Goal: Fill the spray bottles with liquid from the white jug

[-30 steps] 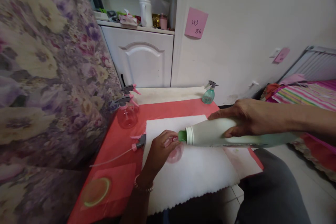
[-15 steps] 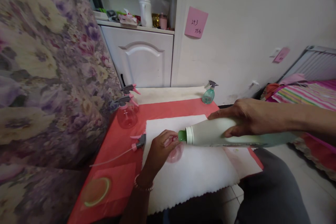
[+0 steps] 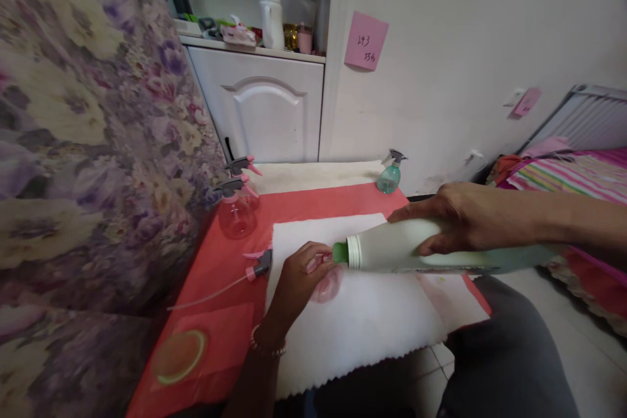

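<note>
My right hand (image 3: 453, 219) is closed round a large pale green bottle (image 3: 392, 248), which lies tilted nearly level with its mouth toward the left. A green spout (image 3: 340, 252) shows at that mouth. With my left hand (image 3: 304, 271) I hold a small clear pink spray bottle body (image 3: 326, 286) by its neck, on a white cloth (image 3: 372, 320). The spout is right by the neck; whether liquid flows I cannot tell. Left of my left hand lies a loose grey and pink spray head (image 3: 262, 266) with its tube.
Pink spray bottles (image 3: 238, 215) with heads on stand at the table's left edge. A green spray bottle (image 3: 388, 177) stands at the back right corner. A round lid-like ring (image 3: 181, 356) lies on the red cover (image 3: 220, 287). A floral curtain (image 3: 98, 111) hangs at left.
Almost nothing differs. Both hands keep their grip, and the large bottle and the pink bottle stay in nearly the same place.
</note>
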The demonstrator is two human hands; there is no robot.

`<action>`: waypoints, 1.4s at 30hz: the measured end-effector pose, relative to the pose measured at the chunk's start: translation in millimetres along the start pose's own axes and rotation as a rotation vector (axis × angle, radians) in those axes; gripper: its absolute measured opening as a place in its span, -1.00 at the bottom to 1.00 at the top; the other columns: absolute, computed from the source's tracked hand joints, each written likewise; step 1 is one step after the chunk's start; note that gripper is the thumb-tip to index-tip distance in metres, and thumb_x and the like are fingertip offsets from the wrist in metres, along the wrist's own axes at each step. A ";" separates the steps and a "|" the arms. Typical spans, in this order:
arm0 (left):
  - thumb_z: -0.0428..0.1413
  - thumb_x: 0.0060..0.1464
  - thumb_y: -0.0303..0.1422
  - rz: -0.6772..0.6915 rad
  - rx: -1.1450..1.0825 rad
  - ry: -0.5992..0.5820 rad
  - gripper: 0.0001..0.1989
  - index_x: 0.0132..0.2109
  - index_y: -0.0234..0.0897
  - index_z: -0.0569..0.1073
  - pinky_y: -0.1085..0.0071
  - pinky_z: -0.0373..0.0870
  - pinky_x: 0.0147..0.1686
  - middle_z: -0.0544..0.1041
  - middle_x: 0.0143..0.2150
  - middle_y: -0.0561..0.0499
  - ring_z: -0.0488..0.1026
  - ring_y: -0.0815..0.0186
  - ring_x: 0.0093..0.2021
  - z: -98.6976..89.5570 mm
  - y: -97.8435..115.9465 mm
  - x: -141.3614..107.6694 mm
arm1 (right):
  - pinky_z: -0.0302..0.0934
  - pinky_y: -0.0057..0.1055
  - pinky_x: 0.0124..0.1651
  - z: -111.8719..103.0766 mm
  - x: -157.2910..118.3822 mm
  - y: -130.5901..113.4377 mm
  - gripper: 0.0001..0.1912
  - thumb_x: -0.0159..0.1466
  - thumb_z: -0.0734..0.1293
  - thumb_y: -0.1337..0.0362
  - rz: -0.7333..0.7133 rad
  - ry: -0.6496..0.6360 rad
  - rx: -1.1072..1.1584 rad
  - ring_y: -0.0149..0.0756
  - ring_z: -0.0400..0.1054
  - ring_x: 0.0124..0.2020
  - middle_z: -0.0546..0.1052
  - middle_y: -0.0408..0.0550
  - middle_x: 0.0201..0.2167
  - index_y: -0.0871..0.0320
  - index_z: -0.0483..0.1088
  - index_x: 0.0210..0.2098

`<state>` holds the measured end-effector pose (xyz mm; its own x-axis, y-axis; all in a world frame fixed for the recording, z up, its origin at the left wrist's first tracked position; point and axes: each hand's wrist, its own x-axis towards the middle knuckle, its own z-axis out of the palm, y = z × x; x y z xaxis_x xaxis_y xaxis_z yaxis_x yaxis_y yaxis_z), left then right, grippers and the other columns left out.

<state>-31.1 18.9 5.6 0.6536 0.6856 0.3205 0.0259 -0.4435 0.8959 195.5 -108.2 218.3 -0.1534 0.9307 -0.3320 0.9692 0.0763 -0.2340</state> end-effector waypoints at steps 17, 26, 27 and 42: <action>0.14 0.10 -0.34 0.000 0.003 -0.006 -0.89 -0.21 -0.22 0.50 0.36 0.32 -0.13 0.51 -0.24 0.02 0.44 0.27 -0.18 -0.4 2.7 -1.1 | 0.13 -0.45 -0.50 -0.9 0.5 0.2 -0.47 0.21 0.35 0.09 0.024 -0.007 -0.007 -0.39 0.31 -0.61 0.54 -0.17 -0.51 -0.02 0.34 0.16; 0.12 0.12 -0.28 0.024 0.007 -0.007 -0.85 -0.20 -0.23 0.50 0.33 0.33 -0.13 0.52 -0.23 -0.02 0.44 0.24 -0.16 -0.3 -2.0 -0.4 | 0.20 -0.44 -0.44 4.7 -0.2 7.8 -0.48 0.21 0.35 0.12 -0.012 0.001 0.062 -0.30 0.40 -0.49 0.58 -0.13 -0.39 0.01 0.34 0.16; 0.13 0.12 -0.29 0.025 0.006 -0.008 -0.85 -0.20 -0.22 0.51 0.33 0.34 -0.13 0.52 -0.22 -0.02 0.45 0.24 -0.16 -0.2 -2.8 -0.4 | 0.21 -0.44 -0.42 6.0 -0.4 8.9 -0.49 0.22 0.35 0.12 -0.017 -0.001 0.072 -0.30 0.41 -0.47 0.58 -0.12 -0.38 0.02 0.35 0.15; 0.14 0.09 -0.37 -0.021 -0.017 0.040 -0.86 -0.18 -0.20 0.53 0.33 0.36 -0.06 0.55 -0.18 -0.02 0.48 0.22 -0.11 -1.4 -4.6 -3.6 | 0.25 -0.46 -0.31 44.2 -11.7 36.8 -0.51 0.20 0.36 0.06 0.018 0.076 0.465 -0.28 0.40 -0.31 0.54 -0.17 -0.25 -0.02 0.35 0.11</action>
<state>-34.6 19.3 0.7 0.6224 0.7174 0.3129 0.0262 -0.4187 0.9078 224.4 -132.1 173.1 -0.1063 0.9553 -0.2760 0.7801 -0.0919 -0.6188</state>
